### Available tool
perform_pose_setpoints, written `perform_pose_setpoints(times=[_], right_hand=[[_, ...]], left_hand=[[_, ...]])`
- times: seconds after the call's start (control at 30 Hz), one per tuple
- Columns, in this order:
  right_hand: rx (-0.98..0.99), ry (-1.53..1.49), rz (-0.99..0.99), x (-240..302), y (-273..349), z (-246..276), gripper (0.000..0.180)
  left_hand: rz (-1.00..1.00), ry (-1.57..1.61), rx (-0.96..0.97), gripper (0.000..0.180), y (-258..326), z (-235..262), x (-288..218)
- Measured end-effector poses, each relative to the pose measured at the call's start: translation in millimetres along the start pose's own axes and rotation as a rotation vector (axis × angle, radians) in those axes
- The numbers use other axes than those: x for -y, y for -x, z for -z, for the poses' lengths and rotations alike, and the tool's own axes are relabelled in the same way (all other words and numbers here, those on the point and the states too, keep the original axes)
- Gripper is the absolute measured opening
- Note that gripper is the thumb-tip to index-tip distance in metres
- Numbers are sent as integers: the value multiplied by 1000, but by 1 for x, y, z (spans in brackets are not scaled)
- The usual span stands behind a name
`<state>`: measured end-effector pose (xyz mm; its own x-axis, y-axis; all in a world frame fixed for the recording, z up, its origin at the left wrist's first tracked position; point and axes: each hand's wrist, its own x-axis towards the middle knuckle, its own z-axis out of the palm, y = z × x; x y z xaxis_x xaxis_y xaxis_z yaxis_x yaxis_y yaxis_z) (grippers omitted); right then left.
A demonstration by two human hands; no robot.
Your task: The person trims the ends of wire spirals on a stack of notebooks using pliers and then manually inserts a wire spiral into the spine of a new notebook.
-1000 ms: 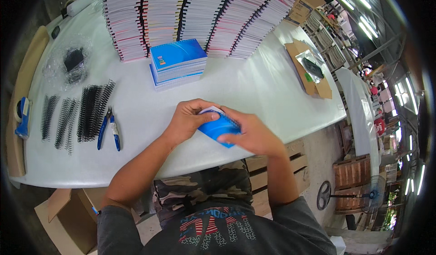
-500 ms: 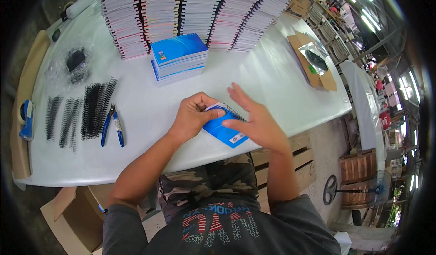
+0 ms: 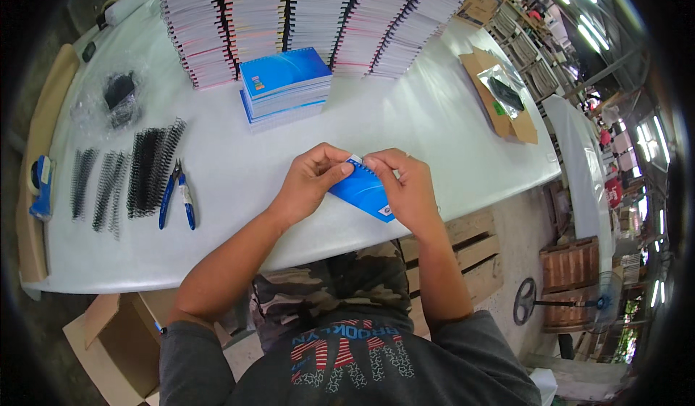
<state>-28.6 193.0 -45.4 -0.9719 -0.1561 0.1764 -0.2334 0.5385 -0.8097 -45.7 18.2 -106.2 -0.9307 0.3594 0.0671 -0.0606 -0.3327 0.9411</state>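
Between my two hands, over the near part of the white table, is a small blue notebook (image 3: pixel 360 192) with punched holes along its upper edge. My left hand (image 3: pixel 313 178) pinches its upper left corner between thumb and fingers. Just beside it, my right hand (image 3: pixel 400 185) grips the punched edge with thumb and forefinger. The right fingers cover most of the black wire coil along that edge. Beyond my hands stands a stack of blue-covered notebooks (image 3: pixel 286 91). To the left lie black spiral coils (image 3: pixel 153 171) in several bunches and a pair of blue-handled pliers (image 3: pixel 178 195).
Tall stacks of spiral-bound books (image 3: pixel 311 26) line the table's far side. A blue tape dispenser (image 3: pixel 43 189) and a clear plastic bag (image 3: pixel 119 100) are at the left. Flattened cardboard (image 3: pixel 499 102) lies far right; an open carton (image 3: pixel 119 344) stands below the table.
My right hand has gone from spread and moving beside the notebook to pinching its punched edge, close to my left hand. The left hand keeps its hold.
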Motion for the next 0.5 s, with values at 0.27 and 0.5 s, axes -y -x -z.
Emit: perform_pose_setpoints(times=[0.27, 0.5], right_hand=[[499, 285, -207, 20, -2, 5, 34], [150, 34, 216, 7, 8, 6, 44]], left_hand=[[-73, 44, 39, 12, 4, -4, 4], [-105, 2, -19, 13, 5, -5, 6]])
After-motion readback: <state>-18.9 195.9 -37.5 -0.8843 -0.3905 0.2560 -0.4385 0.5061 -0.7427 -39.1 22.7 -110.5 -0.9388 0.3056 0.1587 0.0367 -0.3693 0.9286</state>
